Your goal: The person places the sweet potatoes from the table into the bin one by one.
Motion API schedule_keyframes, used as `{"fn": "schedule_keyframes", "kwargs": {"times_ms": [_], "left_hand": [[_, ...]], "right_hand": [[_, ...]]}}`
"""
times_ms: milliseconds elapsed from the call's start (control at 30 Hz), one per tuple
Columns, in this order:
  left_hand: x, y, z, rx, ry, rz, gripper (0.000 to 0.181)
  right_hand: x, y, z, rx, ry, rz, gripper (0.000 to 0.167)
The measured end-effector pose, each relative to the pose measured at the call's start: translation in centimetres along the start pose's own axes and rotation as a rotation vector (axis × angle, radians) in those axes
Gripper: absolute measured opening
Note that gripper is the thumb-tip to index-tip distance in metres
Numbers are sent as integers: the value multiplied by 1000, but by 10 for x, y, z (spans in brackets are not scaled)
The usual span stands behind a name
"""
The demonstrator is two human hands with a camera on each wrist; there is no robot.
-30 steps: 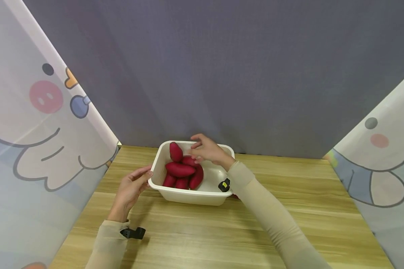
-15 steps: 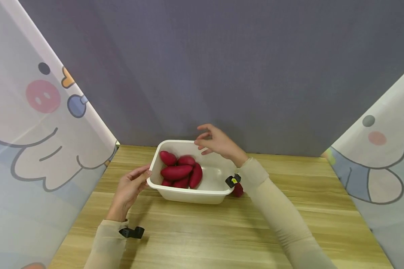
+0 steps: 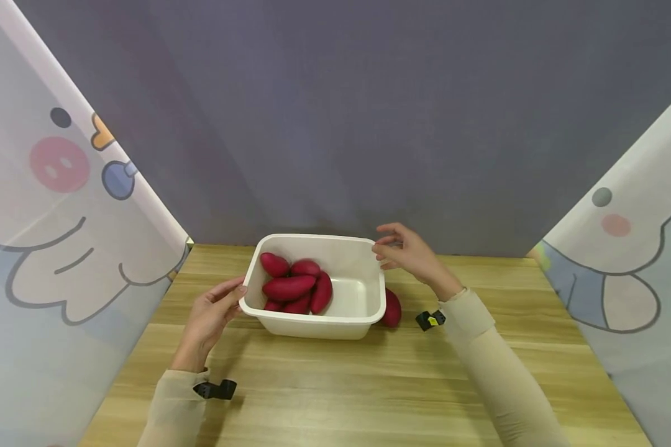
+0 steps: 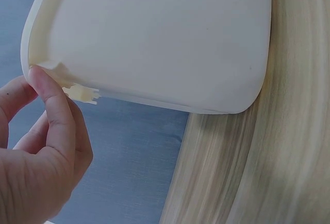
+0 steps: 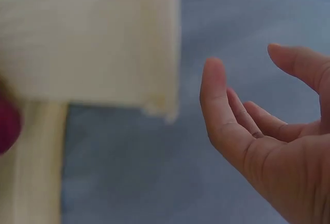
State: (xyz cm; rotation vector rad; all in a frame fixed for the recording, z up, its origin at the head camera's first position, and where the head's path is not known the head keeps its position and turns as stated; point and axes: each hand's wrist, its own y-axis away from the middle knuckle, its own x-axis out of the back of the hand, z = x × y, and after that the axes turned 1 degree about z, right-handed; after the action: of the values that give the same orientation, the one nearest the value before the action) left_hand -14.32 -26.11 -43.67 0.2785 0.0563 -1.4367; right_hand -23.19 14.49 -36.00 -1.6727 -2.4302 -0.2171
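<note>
A white plastic basin stands on the table with several dark red sweet potatoes lying together in its left half. My left hand pinches the basin's left rim; in the left wrist view the thumb lies over the rim and the other fingers are below it. By the right rim is my right hand, holding nothing. In the right wrist view its fingers are loosely bent, the thumb apart, with a gap to the basin. Another sweet potato lies outside, against the basin's right side, partly hidden.
The wood-grain table runs back to a grey curtain. Cartoon-printed cloths hang along both sides. A black wrist camera sits on the left sleeve, and another on the right.
My right hand has moved out of the basin, over to its right rim. The rearmost sweet potato has toppled and settled in the basin. My left hand has stayed at the left rim.
</note>
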Motion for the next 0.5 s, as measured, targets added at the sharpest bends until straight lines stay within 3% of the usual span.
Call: {"fn": "schedule_keyframes", "kwargs": {"times_ms": [233, 400, 500], "left_hand": [[-1, 1, 0, 1, 6, -6, 33], [0, 1, -1, -8, 7, -6, 35], [1, 0, -2, -17, 8, -11, 35]], "right_hand": [[22, 21, 54, -109, 49, 55, 58], [21, 31, 91, -200, 37, 75, 62], [16, 37, 102, -233, 28, 70, 61]]}}
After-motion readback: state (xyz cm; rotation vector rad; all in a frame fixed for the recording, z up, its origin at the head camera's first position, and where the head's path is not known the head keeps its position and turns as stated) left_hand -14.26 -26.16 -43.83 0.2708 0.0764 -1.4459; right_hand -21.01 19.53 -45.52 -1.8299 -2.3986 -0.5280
